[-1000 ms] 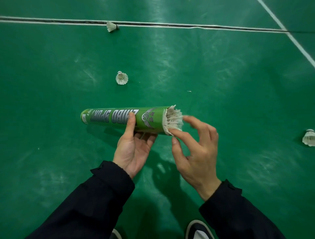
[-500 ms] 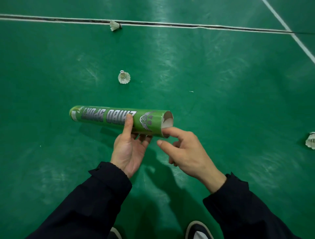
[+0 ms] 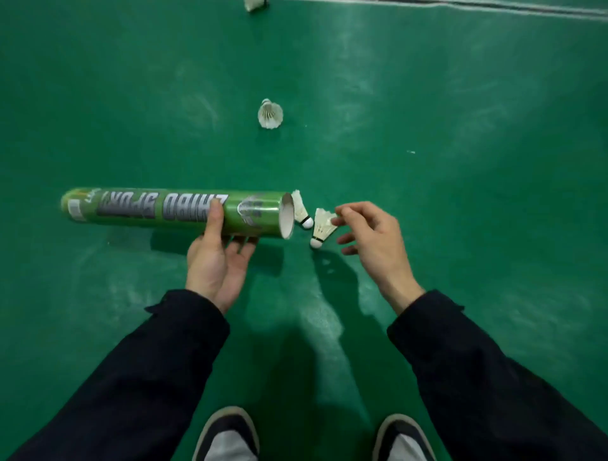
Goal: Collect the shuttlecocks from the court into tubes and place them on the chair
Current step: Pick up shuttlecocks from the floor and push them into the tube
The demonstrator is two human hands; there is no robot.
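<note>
My left hand [image 3: 215,260] grips a green shuttlecock tube [image 3: 171,212] from below, thumb on top. The tube is level, its open mouth [image 3: 287,215] facing right. One white shuttlecock [image 3: 301,212] sits just past the mouth, partly hidden by the rim, cork pointing down-right. A second shuttlecock [image 3: 321,227] hangs right of it, cork down, and my right hand [image 3: 371,240] pinches its feather edge with thumb and forefinger. Another shuttlecock [image 3: 270,114] lies on the green floor beyond the tube. A further one [image 3: 253,4] is cut off at the top edge.
Green court floor [image 3: 460,197] spreads all around, with a white boundary line [image 3: 493,8] at the top right. My two shoes [image 3: 227,434] [image 3: 403,439] stand at the bottom edge. No chair is in view.
The view has dropped closer to the floor. My right hand has drawn back from the tube mouth to the right. Two shuttlecocks now show beside the mouth, one at my fingertips.
</note>
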